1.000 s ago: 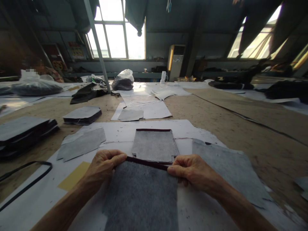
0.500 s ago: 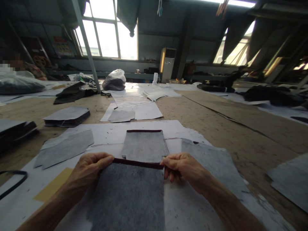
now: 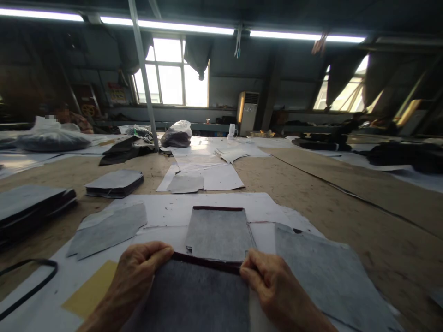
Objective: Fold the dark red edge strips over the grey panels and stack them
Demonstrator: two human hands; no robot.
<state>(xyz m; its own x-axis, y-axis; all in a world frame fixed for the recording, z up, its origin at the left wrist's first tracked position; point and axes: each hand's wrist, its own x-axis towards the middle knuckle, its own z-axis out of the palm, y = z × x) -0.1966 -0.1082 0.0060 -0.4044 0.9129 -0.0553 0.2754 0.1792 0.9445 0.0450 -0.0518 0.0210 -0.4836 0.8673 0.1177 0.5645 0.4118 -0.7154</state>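
Note:
Between my hands is a grey fabric panel (image 3: 200, 297) with a dark maroon strip along its far edge. My left hand (image 3: 140, 269) is closed, pinching that edge at its left corner. At the right corner, my right hand (image 3: 272, 281) is closed on the same edge, its fingers curled over. Just beyond lies a similar smaller grey piece (image 3: 219, 233) with a maroon top edge, flat on white paper (image 3: 166, 207). To the left rests an angular grey piece (image 3: 110, 230); a larger grey piece (image 3: 328, 263) lies to the right.
A yellow card (image 3: 92, 288) and a black looped band (image 3: 34, 276) lie at the left. Stacks of cut pieces (image 3: 114, 182) sit farther left. A metal pole (image 3: 143, 78) rises from the table behind them. Bags (image 3: 176, 134) and dark cloth (image 3: 404, 154) are at the back.
The head view has tilted up, so the scene sits lower in the picture. My right hand has turned and its fingers are curled more tightly at the panel's right corner.

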